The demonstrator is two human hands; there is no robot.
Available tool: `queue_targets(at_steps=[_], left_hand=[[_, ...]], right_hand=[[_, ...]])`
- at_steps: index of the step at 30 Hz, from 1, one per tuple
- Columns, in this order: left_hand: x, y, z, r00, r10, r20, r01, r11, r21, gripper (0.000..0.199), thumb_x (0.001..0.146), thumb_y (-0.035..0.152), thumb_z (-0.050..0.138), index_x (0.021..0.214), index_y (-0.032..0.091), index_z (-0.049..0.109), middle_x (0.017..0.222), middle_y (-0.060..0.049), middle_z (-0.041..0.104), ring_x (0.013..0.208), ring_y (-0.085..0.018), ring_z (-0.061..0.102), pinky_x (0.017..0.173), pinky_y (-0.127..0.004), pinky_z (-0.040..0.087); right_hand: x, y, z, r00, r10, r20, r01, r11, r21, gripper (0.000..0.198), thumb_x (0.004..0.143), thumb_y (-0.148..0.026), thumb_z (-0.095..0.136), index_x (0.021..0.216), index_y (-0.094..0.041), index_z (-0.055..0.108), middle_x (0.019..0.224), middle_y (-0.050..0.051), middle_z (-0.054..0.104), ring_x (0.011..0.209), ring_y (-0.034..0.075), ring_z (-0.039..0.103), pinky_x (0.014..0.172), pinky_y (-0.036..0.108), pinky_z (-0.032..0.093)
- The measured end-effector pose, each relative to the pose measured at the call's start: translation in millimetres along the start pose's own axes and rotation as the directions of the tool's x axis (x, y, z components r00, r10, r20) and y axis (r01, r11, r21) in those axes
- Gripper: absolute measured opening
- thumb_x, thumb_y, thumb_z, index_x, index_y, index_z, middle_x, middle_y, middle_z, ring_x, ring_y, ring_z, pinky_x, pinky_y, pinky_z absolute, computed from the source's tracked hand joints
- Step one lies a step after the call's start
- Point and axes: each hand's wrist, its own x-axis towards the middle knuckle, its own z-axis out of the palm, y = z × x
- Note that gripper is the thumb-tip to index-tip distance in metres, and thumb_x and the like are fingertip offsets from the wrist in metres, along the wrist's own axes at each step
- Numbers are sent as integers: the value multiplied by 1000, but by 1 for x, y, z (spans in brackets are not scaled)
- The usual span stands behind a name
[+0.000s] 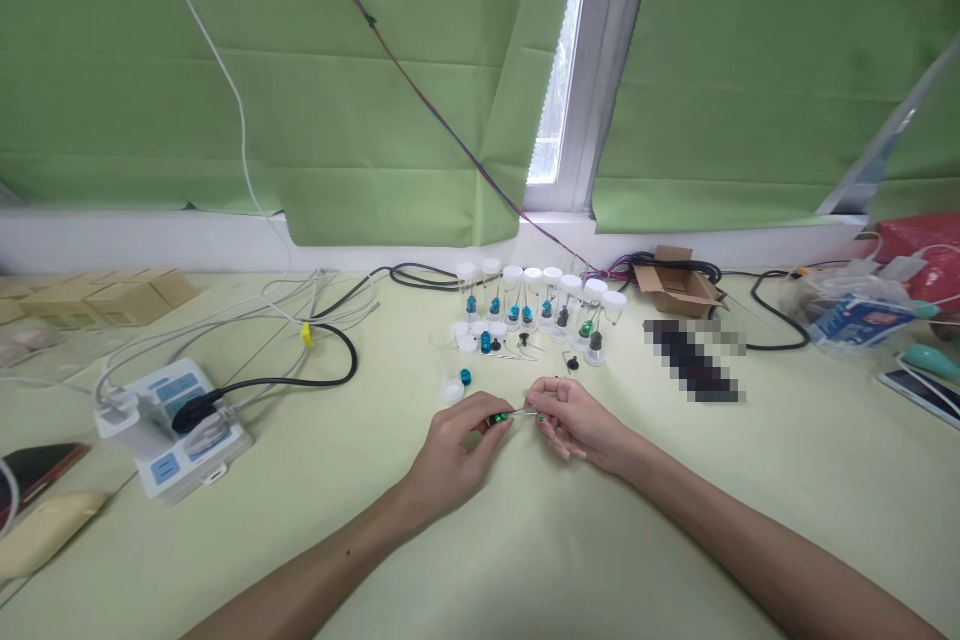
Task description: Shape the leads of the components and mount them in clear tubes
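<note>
My left hand (459,440) is closed in a pinch around a small shiny green part (499,417), partly covered by the fingers. From it a thin metal rod (519,411) runs to my right hand (566,417), whose thumb and forefinger pinch its other end. Beyond my hands stand several clear tubes with white lids (532,274), holding blue, green or dark parts and bent wires. Loose in front of them are blue parts (466,377), a white lid (452,390) and a black part with a bent wire (573,362).
A white power strip (187,430) with plugs and cables lies left. Small cardboard boxes (105,296) sit at back left. An open carton (675,288) stands behind right, near a pixelated dark patch (691,361). Farther right are a plastic bag (855,315) and a phone (926,388).
</note>
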Motion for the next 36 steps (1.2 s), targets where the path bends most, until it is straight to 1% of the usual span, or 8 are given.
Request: queue_targets(at_steps=[6,10,16,23,31,36], left_hand=[[-1,-1,0,1000,-1,-8,1,1000,1,14,94,19,53,100,19,66,89,-6,69,78,-16,64,67,-26,53],[-1,-1,0,1000,-12,-12,12,1000,4,14,94,19,53,99,19,66,89,-6,69,78,-16,64,68,-26,53],[-1,0,0,1000,-14,-17,15,1000,3,14,94,21,53,99,19,66,88,-6,69,77,-16,64,67,-27,53],[-2,-2,1,1000,-24,-16,24,1000,5,12,94,19,53,98,20,65,88,-5,68,77,-15,63,67,-26,52],[0,-2,1,999,-38,-23,37,999,-10,13,93,19,54,98,20,65,88,-5,68,77,-15,63,67,-25,53],[-2,-4,1,996,-90,-17,89,995,-38,13,94,22,54,98,20,66,88,-5,68,76,-15,62,67,-25,53]], right_hand=[[2,4,-2,1000,-24,14,24,1000,-13,43,75,-55,74,78,-17,56,44,-7,56,27,6,45,25,14,22],[2,5,-1,999,-35,26,35,999,-10,41,72,-51,78,79,-17,56,48,-6,58,30,7,48,25,14,25],[1,6,0,993,-100,69,103,994,-38,37,75,-48,77,81,-17,58,52,-4,60,35,8,53,30,16,29],[2,8,0,985,-163,58,167,983,-76,35,77,-46,76,84,-17,58,56,-4,61,40,10,56,35,18,33],[2,7,0,980,-189,68,196,976,-99,32,80,-45,73,86,-16,60,55,-3,61,40,10,55,36,18,37],[2,8,1,976,-214,47,218,969,-118,33,80,-46,73,83,-15,62,57,-2,62,39,10,56,34,18,38]])
